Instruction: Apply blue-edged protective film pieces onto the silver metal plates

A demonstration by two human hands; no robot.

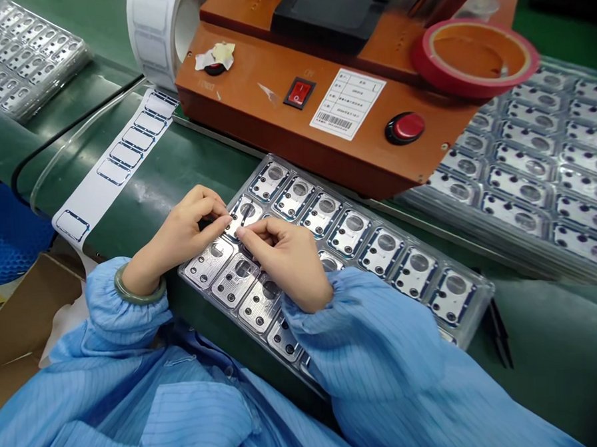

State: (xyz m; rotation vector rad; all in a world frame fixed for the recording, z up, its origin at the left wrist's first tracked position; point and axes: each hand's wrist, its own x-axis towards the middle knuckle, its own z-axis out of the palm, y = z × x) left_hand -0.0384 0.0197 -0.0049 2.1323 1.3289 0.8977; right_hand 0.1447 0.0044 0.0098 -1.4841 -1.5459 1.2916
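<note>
A silver, blue-edged metal plate with round holes (242, 214) lies in a clear plastic tray (476, 321) between the left hand (183, 233) and right hand (285, 261); identical plates fill the tray's other pockets.

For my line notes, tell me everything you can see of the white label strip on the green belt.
The white label strip looks like paper backing. It lies flat and diagonally across the green belt, its far end near the white roll. It carries a single row of evenly spaced, rounded-rectangular outlines with dark blue borders. Its near end hangs over the belt's edge, where a rounded outline shows. A clear tube runs beside it. The left hand is close but not touching.
</note>
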